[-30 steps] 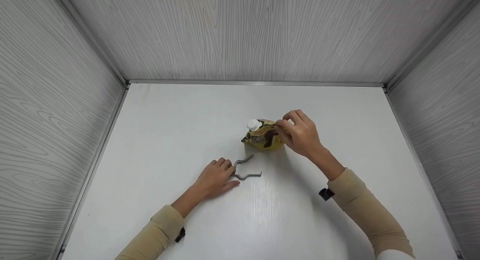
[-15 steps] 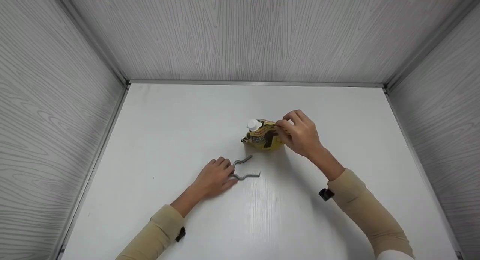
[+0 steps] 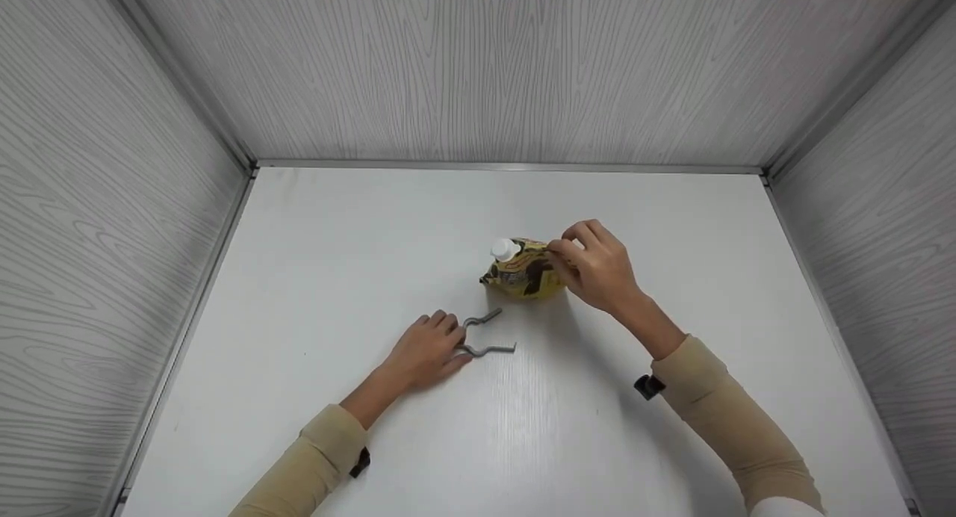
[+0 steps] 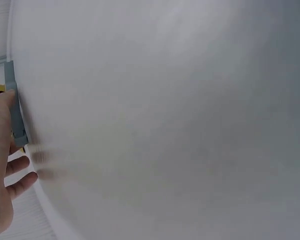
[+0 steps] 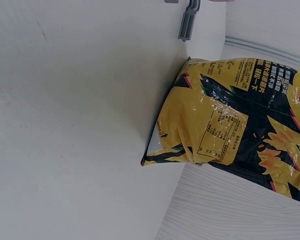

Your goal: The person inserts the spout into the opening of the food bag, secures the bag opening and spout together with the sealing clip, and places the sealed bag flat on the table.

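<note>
A yellow and black snack bag (image 3: 526,278) stands upright near the middle of the table, its printed side filling the right of the right wrist view. My right hand (image 3: 597,267) pinches its top edge at the right corner. At the top left of the bag sits a white round cap (image 3: 504,249). In front of the bag, my left hand (image 3: 429,349) holds a grey bag clip (image 3: 493,350) by its left end, which the fingers hide. The clip's two bent arms spread in a V toward the right. In the left wrist view, one arm shows as a grey bar under a fingertip.
Grey wood-grain walls (image 3: 478,69) rise at the back and both sides of the white table (image 3: 336,233). Beige sleeves with black wrist straps cover both forearms.
My left hand has drawn slightly left and back with the grey bag clip in it. The right hand and the snack bag have stayed almost in place.
</note>
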`<action>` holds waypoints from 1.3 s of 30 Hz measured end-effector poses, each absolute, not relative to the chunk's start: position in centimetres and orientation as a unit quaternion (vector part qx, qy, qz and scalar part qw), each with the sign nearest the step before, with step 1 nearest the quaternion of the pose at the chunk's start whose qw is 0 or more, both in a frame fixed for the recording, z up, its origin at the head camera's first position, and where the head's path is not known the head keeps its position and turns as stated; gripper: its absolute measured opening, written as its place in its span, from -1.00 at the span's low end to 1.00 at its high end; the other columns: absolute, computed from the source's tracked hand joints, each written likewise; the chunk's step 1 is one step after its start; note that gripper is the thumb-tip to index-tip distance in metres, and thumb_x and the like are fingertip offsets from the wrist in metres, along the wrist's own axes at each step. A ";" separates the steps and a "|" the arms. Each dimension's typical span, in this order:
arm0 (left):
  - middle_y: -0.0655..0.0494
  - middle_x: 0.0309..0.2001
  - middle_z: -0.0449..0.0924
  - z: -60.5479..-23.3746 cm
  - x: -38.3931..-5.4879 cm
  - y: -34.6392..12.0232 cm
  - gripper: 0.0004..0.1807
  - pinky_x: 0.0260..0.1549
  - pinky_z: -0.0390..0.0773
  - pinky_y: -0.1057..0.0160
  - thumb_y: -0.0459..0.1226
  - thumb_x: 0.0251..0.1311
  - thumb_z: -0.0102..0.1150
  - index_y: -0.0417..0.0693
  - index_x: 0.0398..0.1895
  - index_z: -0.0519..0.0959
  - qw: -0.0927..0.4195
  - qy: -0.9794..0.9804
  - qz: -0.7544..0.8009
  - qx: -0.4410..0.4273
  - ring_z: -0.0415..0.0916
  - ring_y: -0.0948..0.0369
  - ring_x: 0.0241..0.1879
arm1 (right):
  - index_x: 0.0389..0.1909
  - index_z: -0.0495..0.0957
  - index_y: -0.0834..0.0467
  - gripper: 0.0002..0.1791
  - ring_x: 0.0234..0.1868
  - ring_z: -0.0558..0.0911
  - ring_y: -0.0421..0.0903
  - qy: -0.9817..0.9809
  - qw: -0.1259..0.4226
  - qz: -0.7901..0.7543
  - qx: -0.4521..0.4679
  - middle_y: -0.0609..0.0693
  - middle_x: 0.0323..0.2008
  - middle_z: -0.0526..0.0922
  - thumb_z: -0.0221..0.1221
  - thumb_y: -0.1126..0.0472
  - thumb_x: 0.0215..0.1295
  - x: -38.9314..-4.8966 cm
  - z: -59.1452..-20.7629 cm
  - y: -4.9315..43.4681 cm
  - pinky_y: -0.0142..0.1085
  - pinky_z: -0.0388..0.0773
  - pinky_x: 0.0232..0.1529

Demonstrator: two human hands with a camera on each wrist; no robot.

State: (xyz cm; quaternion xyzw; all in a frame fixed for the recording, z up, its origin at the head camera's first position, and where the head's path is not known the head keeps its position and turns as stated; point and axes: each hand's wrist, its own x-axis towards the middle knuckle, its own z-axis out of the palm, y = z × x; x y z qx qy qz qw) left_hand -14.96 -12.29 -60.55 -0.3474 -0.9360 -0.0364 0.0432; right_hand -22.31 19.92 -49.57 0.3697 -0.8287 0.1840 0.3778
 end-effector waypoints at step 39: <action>0.16 -0.14 0.66 -60.4 -15.4 -12.4 -0.65 -0.12 0.60 0.17 0.12 0.44 0.25 0.06 -0.28 0.56 0.099 -0.920 -0.070 -0.372 0.57 0.15 -0.08 | -0.25 0.71 0.14 -0.91 -0.25 0.61 0.09 -0.833 0.372 0.178 0.368 0.12 -0.32 0.63 0.40 0.19 0.37 -22.4 -49.6 20.1 -0.08 0.63 -0.30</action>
